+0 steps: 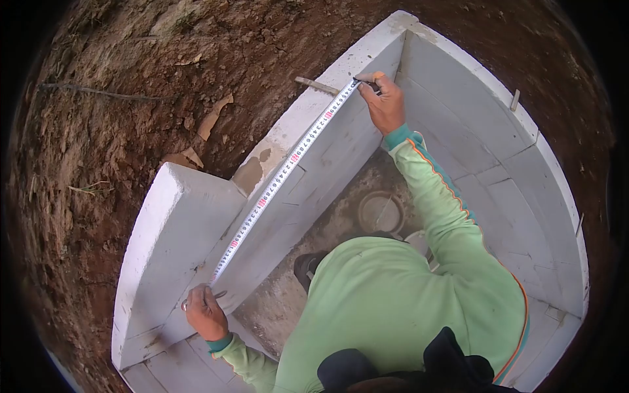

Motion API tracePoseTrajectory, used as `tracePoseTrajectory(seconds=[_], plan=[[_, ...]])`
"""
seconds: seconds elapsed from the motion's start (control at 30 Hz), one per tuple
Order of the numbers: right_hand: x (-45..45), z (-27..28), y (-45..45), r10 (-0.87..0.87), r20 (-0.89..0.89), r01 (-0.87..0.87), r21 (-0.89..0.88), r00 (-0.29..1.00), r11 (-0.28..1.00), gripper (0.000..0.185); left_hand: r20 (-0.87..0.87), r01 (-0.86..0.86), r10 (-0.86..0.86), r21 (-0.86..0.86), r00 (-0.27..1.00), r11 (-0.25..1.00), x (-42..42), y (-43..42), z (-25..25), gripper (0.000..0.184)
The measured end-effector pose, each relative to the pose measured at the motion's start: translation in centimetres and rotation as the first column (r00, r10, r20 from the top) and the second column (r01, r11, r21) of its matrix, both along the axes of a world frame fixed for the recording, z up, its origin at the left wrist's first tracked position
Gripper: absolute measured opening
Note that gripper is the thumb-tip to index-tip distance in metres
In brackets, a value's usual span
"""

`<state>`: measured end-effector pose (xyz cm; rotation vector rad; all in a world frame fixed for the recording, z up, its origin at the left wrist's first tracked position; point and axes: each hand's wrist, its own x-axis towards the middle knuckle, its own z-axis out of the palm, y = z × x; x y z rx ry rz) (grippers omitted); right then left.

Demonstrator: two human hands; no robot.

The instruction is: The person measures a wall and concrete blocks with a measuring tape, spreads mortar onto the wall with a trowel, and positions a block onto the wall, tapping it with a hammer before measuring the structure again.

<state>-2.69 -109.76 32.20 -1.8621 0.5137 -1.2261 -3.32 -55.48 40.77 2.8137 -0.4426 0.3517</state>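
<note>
A white measuring tape (278, 180) with black and red numbers stretches taut on a slant along the inner face of a block wall (314, 157). My right hand (383, 101) pinches its upper end, where a dark end piece shows, close to the wall's top. Lower left, my left hand (206, 314) is closed at the other end of the tape, beside the wall. A small dark, thin thing (221, 294) sticks out at its fingers; I cannot make out what it is. The tape's case is not visible.
Pale block walls surround me, with a jutting block wall (177, 242) at left. A round lid-like disc (381, 213) and a white container (418, 242) are on the concrete floor (327, 219). A short wooden stick (317, 85) crosses the wall top. Reddish soil (131, 131) lies outside.
</note>
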Motion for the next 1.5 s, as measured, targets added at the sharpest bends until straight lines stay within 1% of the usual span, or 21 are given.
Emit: tracePoseTrajectory(seconds=[0.03, 0.13, 0.23, 0.33, 0.43, 0.53, 0.63, 0.73, 0.83, 1.03, 1.13, 1.23, 1.43, 1.5], plan=[[0.5, -0.1, 0.0, 0.001, -0.005, -0.001, -0.014, 1.0, 1.0, 0.016, -0.005, -0.015, 0.014, -0.01, 1.0, 1.0, 0.0, -0.1, -0.1, 0.008], [1.5, -0.1, -0.4, 0.054, -0.012, -0.055, -0.038, 0.998, 0.998, 0.016, 0.047, -0.049, 0.047, 0.049, 0.998, 0.998, 0.4, -0.6, -0.6, 0.009], [2.3, 0.0, -0.3, 0.088, -0.091, -0.09, -0.022, 0.992, 0.996, 0.018, 0.105, -0.075, 0.064, 0.1, 0.992, 0.992, 0.9, -0.4, -1.2, 0.009], [3.1, -0.3, -0.6, 0.056, -0.2, -0.077, -0.098, 0.978, 0.992, 0.019, 0.104, -0.085, 0.074, 0.115, 0.992, 0.99, 0.8, -0.6, -0.9, 0.008], [3.2, -0.4, -0.2, 0.083, -0.239, -0.104, -0.079, 0.968, 0.991, 0.019, 0.133, -0.089, 0.072, 0.13, 0.988, 0.987, 0.7, -0.6, -0.8, 0.007], [3.3, -1.1, -0.4, 0.085, -0.199, -0.121, -0.179, 0.976, 0.976, 0.017, 0.123, -0.072, 0.059, 0.103, 0.991, 0.992, 0.6, -0.6, -0.5, 0.007], [2.8, 0.0, 0.5, 0.126, -0.265, -0.145, -0.056, 0.956, 0.988, 0.016, 0.162, -0.042, 0.028, 0.079, 0.986, 0.996, 0.8, -0.7, -0.6, 0.007], [3.3, -0.9, 0.1, 0.114, -0.246, -0.138, -0.084, 0.963, 0.987, 0.015, 0.172, -0.058, 0.037, 0.118, 0.984, 0.991, 1.2, 0.0, -1.5, 0.007], [3.2, -1.1, 0.1, 0.14, -0.196, -0.162, -0.098, 0.971, 0.982, 0.016, 0.189, -0.081, 0.058, 0.114, 0.98, 0.99, 1.6, 0.3, -2.5, 0.007], [3.3, -1.2, -0.1, 0.096, -0.244, -0.125, -0.105, 0.965, 0.987, 0.019, 0.214, -0.083, 0.071, 0.046, 0.974, 0.996, 2.1, 0.1, -3.7, 0.006], [3.1, -0.6, 0.0, 0.085, -0.343, -0.111, -0.057, 0.935, 0.992, 0.019, 0.222, -0.103, 0.076, 0.111, 0.972, 0.988, 2.4, 0.2, -4.0, 0.007], [3.2, -1.2, -0.3, 0.107, -0.267, -0.137, -0.097, 0.958, 0.986, 0.019, 0.215, -0.136, 0.105, 0.133, 0.971, 0.982, 2.5, 0.2, -4.2, 0.009], [2.8, -0.6, 0.0, 0.075, -0.342, -0.121, -0.118, 0.937, 0.986, 0.019, 0.223, -0.093, 0.063, 0.13, 0.973, 0.987, 2.8, 0.6, -4.8, 0.01], [2.9, -0.7, 0.0, 0.077, -0.326, -0.123, -0.121, 0.942, 0.985, 0.019, 0.237, -0.089, 0.058, 0.12, 0.97, 0.989, 2.8, 0.6, -5.0, 0.011]])
